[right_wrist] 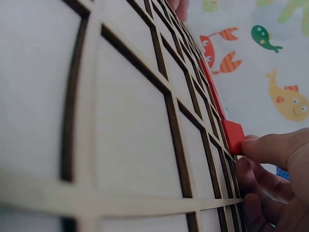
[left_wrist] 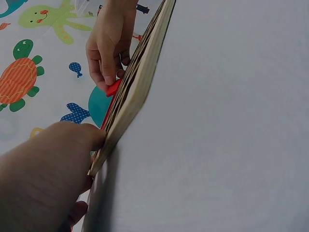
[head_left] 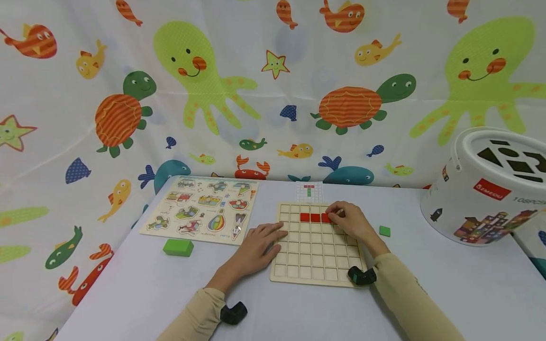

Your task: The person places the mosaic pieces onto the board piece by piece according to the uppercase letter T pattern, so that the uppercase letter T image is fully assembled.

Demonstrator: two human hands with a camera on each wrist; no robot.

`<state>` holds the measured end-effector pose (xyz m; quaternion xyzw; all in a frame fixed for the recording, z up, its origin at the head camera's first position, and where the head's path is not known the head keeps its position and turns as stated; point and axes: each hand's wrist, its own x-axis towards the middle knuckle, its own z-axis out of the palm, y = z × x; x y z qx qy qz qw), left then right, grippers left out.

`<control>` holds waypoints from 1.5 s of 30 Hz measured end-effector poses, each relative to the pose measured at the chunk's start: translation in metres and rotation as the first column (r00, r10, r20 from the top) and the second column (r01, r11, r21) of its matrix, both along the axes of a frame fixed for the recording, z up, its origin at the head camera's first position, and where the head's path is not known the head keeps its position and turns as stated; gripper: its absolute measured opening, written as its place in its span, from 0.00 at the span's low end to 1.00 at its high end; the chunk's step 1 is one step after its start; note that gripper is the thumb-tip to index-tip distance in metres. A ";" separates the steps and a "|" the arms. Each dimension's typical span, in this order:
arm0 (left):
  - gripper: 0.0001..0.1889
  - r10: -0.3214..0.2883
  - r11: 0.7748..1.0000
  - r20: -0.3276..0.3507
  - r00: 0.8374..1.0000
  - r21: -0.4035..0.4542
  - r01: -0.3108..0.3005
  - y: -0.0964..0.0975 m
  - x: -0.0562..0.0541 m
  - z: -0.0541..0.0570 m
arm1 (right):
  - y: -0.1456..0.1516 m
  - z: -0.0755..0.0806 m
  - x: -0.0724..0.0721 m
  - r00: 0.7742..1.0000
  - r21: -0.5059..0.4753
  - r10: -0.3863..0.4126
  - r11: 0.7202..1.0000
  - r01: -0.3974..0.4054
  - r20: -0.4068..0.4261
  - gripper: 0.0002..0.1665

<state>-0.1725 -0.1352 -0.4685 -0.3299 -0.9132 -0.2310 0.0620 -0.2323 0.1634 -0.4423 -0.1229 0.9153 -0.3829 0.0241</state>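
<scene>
A wooden grid board (head_left: 304, 261) lies on the table in front of me. Two red square tiles (head_left: 310, 217) sit side by side in its second row from the back. Just right of them, my right hand (head_left: 347, 221) pinches another red tile (right_wrist: 233, 137) between thumb and fingers; in the right wrist view this tile stands tilted over the grid's far part. My left hand (head_left: 258, 246) rests at the board's left edge, fingers extended, fingertips touching the rim. Behind the board lies a pattern card (head_left: 316, 193) with red and green squares.
A single green tile (head_left: 385, 231) lies right of the board. At the left are a green block (head_left: 178, 247) and a wooden picture puzzle (head_left: 225, 212). A white bucket (head_left: 469, 199) with a shape-hole lid stands at the right. A printed cloth (head_left: 273, 132) hangs behind the table.
</scene>
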 end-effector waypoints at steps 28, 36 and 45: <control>0.20 -0.008 1.000 -0.017 1.000 0.008 0.008 0.000 0.000 0.000 | 0.005 -0.002 -0.002 1.000 0.008 0.017 1.000 -0.016 -0.006 0.12; 0.20 0.002 1.000 0.004 1.000 0.007 -0.002 0.000 0.000 -0.001 | 0.020 0.005 0.002 1.000 0.011 0.014 1.000 -0.014 -0.013 0.17; 0.20 0.006 1.000 0.007 1.000 0.008 -0.006 0.000 -0.001 -0.003 | 0.045 0.012 0.013 0.999 0.036 -0.009 0.999 0.010 -0.032 0.17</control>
